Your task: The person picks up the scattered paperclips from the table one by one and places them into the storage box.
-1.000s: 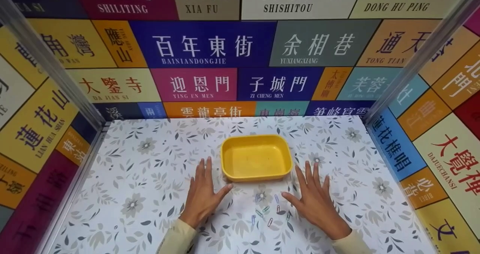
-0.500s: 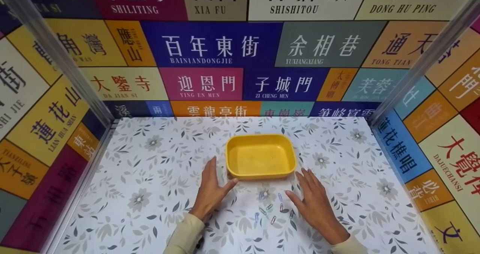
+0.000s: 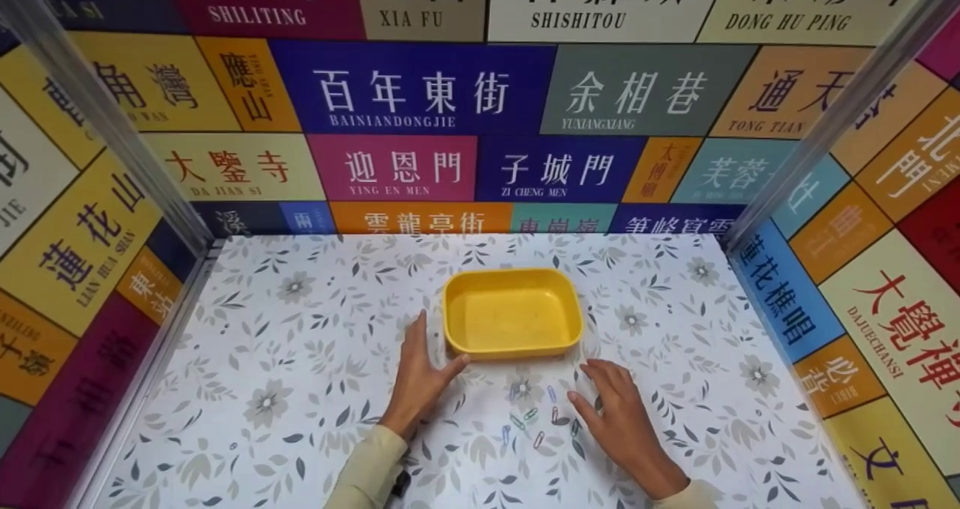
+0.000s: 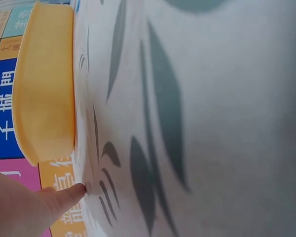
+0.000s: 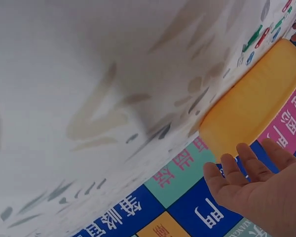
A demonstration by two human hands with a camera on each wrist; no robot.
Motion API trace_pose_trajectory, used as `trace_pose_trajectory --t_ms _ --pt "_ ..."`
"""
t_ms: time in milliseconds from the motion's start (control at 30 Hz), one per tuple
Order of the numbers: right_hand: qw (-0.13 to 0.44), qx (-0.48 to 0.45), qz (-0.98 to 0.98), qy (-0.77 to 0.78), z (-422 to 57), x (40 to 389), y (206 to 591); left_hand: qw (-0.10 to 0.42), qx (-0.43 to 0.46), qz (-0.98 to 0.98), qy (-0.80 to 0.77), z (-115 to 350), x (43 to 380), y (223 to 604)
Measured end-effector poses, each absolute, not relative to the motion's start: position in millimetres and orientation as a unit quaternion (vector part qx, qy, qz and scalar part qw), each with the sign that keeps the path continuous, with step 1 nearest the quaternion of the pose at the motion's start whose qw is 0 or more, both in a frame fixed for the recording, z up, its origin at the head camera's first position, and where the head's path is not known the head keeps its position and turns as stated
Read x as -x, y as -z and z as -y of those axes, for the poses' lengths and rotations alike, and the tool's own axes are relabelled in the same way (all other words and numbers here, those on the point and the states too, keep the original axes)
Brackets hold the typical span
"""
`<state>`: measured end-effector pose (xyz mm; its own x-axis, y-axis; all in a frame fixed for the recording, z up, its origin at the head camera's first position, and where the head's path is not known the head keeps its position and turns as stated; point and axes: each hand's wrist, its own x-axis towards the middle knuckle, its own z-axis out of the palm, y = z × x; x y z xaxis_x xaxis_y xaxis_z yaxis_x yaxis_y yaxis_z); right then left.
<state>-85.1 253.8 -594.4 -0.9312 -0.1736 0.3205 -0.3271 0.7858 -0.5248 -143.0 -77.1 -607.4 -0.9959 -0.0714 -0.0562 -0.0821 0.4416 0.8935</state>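
Observation:
A yellow rectangular plastic tray (image 3: 513, 314) with rounded corners stands on the floral tabletop, nothing inside it. My left hand (image 3: 421, 380) is beside the tray's near left corner, thumb and fingers spread apart, holding nothing. In the left wrist view its fingertip (image 4: 79, 190) is right at the table surface. My right hand (image 3: 621, 417) is in front of the tray's near right corner, its fingers slightly bent and holding nothing. Between the hands lie several small paper clips (image 3: 538, 440) in blue, green and red; the right thumb is closest to them.
The white tabletop (image 3: 277, 449) has a grey leaf and flower print. Walls with coloured Chinese name panels (image 3: 412, 88) enclose the back and both sides, with clear corner posts (image 3: 832, 111) between them.
My right hand has drawn back towards me, and its fingers have bent more. My left hand has turned, its fingers closing together in the view. Tray and paper clips stay in place.

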Motion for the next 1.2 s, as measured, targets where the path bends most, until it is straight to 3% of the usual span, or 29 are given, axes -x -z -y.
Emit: trace_pose_trajectory --t_ms 567,933,1200 --pt "0.092 -0.121 0.938 -0.313 -246.2 91.6 610.6 -0.007 0.037 -0.815 -0.578 69.5 151.0 615.8" --pt "0.016 -0.02 0.946 -0.323 -237.3 96.7 607.8 -0.015 0.016 -0.811 -0.585 66.2 157.4 620.7" --pt "0.02 -0.02 0.945 -0.325 -233.0 99.4 609.9 -0.025 -0.015 -0.773 -0.634 62.3 160.6 622.5"
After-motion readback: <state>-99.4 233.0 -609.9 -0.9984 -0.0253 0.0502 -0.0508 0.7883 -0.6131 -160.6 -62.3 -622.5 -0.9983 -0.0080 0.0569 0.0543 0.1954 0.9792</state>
